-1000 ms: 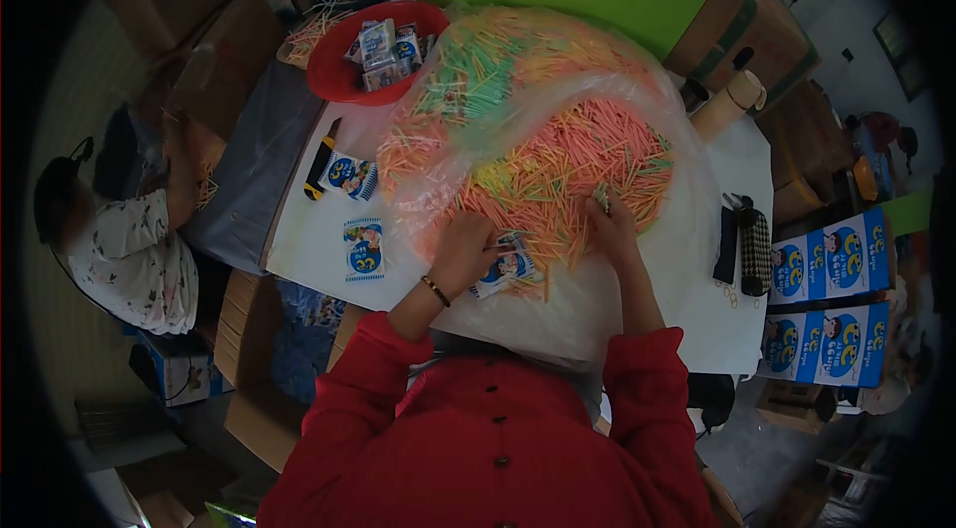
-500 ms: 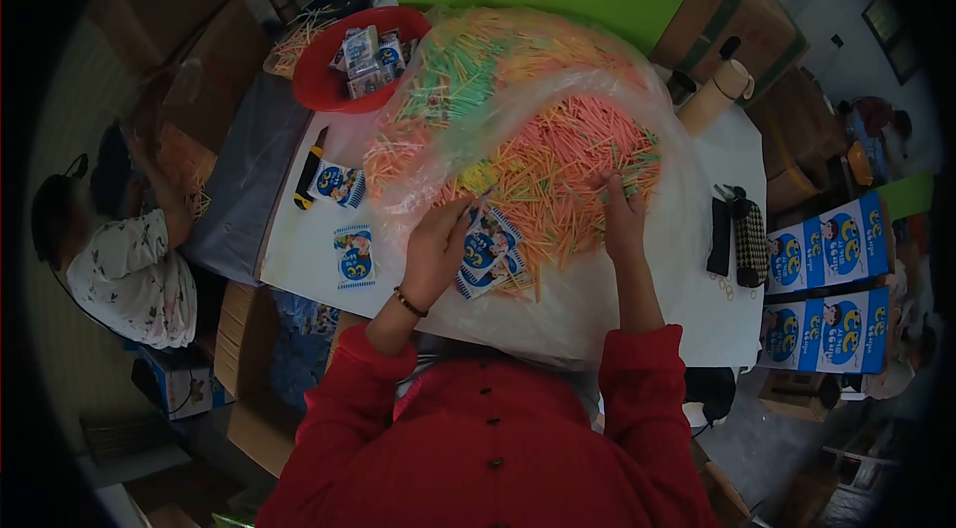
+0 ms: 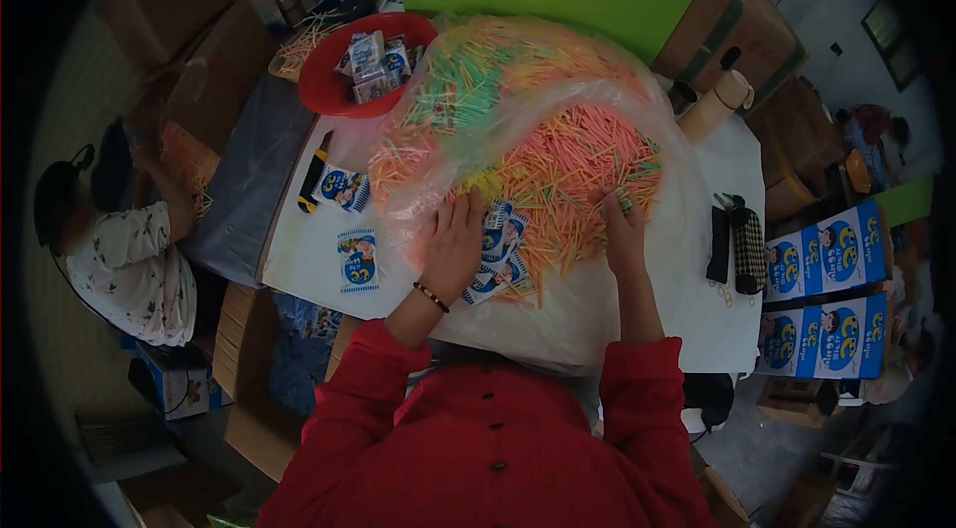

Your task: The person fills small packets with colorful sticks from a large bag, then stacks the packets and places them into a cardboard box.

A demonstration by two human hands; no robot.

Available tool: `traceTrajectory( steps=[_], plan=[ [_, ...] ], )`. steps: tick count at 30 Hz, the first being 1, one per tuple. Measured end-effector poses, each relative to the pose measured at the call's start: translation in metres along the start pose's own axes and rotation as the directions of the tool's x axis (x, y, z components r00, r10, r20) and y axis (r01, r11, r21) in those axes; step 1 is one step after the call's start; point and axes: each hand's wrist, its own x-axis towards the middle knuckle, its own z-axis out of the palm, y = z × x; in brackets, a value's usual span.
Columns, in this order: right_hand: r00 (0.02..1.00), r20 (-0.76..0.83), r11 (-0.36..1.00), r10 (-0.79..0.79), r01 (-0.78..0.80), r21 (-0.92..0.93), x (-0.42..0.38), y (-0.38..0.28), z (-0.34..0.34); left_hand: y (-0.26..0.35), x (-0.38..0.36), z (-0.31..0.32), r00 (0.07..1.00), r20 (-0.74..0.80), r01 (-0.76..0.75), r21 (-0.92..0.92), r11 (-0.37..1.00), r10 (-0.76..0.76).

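A big clear plastic bag (image 3: 669, 130) lies open on the table, full of thin pastel sticks (image 3: 588, 144) in pink, orange, yellow and green. My left hand (image 3: 453, 247), back up with a beaded bracelet at the wrist, lies over the bag's near left edge. Its fingers are stretched out towards the sticks, and it seems to hold nothing. Right beside it are blue-and-white printed packets (image 3: 503, 234), partly overlapping. At the right part of the pile my right hand (image 3: 624, 229) has its fingers closed around a few sticks, whose pale green ends show.
Two more packets (image 3: 358, 260) and a yellow-black box cutter (image 3: 316, 174) lie on the left. Behind stands a red bowl (image 3: 317, 80) of wrapped packs. A bottle (image 3: 719, 105) and a checkered pouch (image 3: 747, 254) are right. Another person (image 3: 129, 269) sits at left.
My left hand has turned back up, its fingers now stretched out at the pile's edge instead of pinched beside the packets. My right hand has stayed near the same spot, fingers closed more.
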Motion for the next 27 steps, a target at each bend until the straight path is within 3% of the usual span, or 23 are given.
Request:
traceTrajectory(
  steps=[1, 2, 3, 4, 5, 6, 7, 8, 9, 10, 11, 12, 13, 14, 16, 18, 20, 22, 23, 24, 25, 27],
  plan=[
    [0.994, 0.023, 0.978, -0.109, 0.112, -0.176, 0.0, 0.005, -0.002, -0.001, 0.003, -0.005, 1.0, 0.0, 0.0, 0.003, 1.0, 0.0],
    [0.994, 0.023, 0.979, -0.109, 0.111, -0.171, -0.002, 0.009, -0.005, -0.002, 0.006, -0.011, 0.994, -0.102, -0.037, -0.078, 0.996, 0.029],
    [0.988, 0.118, 0.909, -0.096, 0.135, -0.394, -0.005, 0.013, -0.009, -0.004, 0.008, -0.017, 0.977, -0.205, -0.083, -0.154, 0.985, 0.051],
    [0.976, 0.207, 0.787, -0.063, 0.177, -0.592, -0.007, 0.014, -0.011, -0.007, 0.007, -0.014, 0.977, -0.208, -0.086, -0.147, 0.985, 0.054],
    [0.975, 0.211, 0.789, -0.069, 0.182, -0.586, -0.006, 0.014, -0.011, -0.01, 0.005, -0.008, 0.991, 0.016, 0.108, -0.684, 0.721, -0.134],
    [0.992, 0.127, 0.879, 0.023, 0.041, -0.474, -0.004, 0.015, -0.011, -0.012, 0.002, -0.004, 0.94, 0.303, 0.329, -0.927, 0.182, -0.16],
    [0.99, 0.056, 0.934, 0.132, -0.106, -0.341, -0.006, 0.016, -0.01, -0.01, 0.001, -0.012, 0.939, 0.303, 0.331, -0.926, 0.184, -0.165],
    [0.989, 0.061, 0.935, 0.133, -0.105, -0.34, -0.008, 0.012, -0.005, -0.005, 0.003, -0.026, 0.904, 0.412, 0.413, -0.911, -0.014, -0.118],
    [0.998, 0.052, 0.979, 0.034, -0.023, -0.204, -0.01, 0.007, 0.0, -0.003, 0.004, -0.033, 0.862, 0.504, 0.485, -0.85, -0.207, -0.048],
    [0.998, 0.026, 0.996, -0.059, 0.061, -0.064, -0.014, -0.001, 0.008, -0.005, 0.001, -0.027, 0.861, 0.505, 0.486, -0.849, -0.206, -0.052],
    [0.998, 0.026, 0.996, -0.055, 0.057, -0.063, -0.019, -0.011, 0.018, -0.008, -0.002, -0.017, 0.879, 0.474, 0.467, -0.878, -0.106, -0.052],
    [0.999, 0.045, 0.991, -0.023, 0.016, 0.132, -0.026, -0.021, 0.03, -0.01, -0.008, -0.007, 0.894, 0.445, 0.445, -0.896, -0.006, -0.047],
    [0.998, 0.067, 0.947, 0.004, -0.026, 0.321, -0.033, -0.032, 0.041, -0.009, -0.011, -0.003, 0.892, 0.449, 0.45, -0.893, -0.007, -0.045],
    [0.998, 0.062, 0.947, 0.006, -0.026, 0.32, -0.039, -0.042, 0.05, -0.009, -0.013, 0.0, 0.877, 0.481, 0.481, -0.877, 0.022, -0.008],
    [0.972, 0.225, 0.899, -0.072, -0.034, 0.436, -0.048, -0.057, 0.067, -0.004, -0.016, -0.001, 0.859, 0.511, 0.509, -0.859, 0.054, 0.032],
    [0.964, 0.256, 0.912, -0.078, -0.035, 0.409, -0.054, -0.065, 0.075, 0.004, -0.016, -0.007, 0.857, 0.515, 0.515, -0.853, -0.083, 0.014],
    [0.954, 0.29, 0.923, -0.079, -0.04, 0.383, -0.059, -0.067, 0.079, 0.001, -0.018, -0.009, 0.843, 0.537, 0.537, -0.841, -0.067, 0.023],
    [0.92, 0.392, 0.861, 0.022, -0.217, 0.46, -0.067, -0.066, 0.081, -0.002, -0.022, -0.009, 0.827, 0.561, 0.562, -0.825, -0.054, 0.027],
    [0.918, 0.396, 0.86, 0.025, -0.222, 0.46, -0.072, -0.06, 0.082, -0.003, -0.024, -0.007, 0.766, 0.643, 0.639, -0.758, -0.133, 0.017],
    [0.884, 0.464, 0.918, 0.065, -0.235, 0.319, -0.077, -0.05, 0.083, -0.003, -0.026, -0.005, 0.697, 0.717, 0.703, -0.679, -0.211, 0.016],
    [0.846, 0.52, 0.957, 0.113, -0.234, 0.171, -0.081, -0.04, 0.083, 0.002, -0.026, -0.007, 0.697, 0.717, 0.703, -0.679, -0.211, 0.013],
    [0.867, 0.484, 0.953, 0.117, -0.234, 0.19, -0.09, -0.019, 0.086, 0.02, -0.023, -0.016, 0.746, 0.665, 0.491, -0.515, -0.702, 0.034]
  ],
)
